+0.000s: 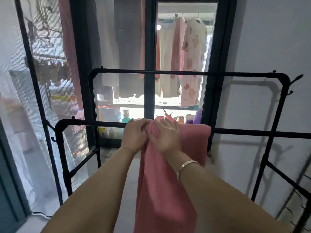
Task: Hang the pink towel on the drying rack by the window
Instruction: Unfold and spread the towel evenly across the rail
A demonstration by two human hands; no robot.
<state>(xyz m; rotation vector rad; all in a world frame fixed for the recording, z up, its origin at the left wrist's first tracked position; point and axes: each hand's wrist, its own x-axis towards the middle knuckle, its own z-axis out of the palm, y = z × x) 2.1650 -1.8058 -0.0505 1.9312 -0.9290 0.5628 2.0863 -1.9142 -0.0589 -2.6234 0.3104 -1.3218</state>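
Dark-framed window (149, 64) at twelve o'clock, black metal drying rack (244, 132) before it. The pink terry towel (165, 182) drapes over the near rail, long axis toward six. My left hand (134, 133) pinches its bunched fold; my right hand (165, 135) lies flat on it. Uncovered rail extends toward nine o'clock.

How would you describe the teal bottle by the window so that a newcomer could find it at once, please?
Start at the dark-framed window and drop to the row of containers along its base. Just beyond the near black metal rack bar, left of the person's left hand, stands the teal plastic bottle. Unlike the purple bottle, it carries a black spray top.
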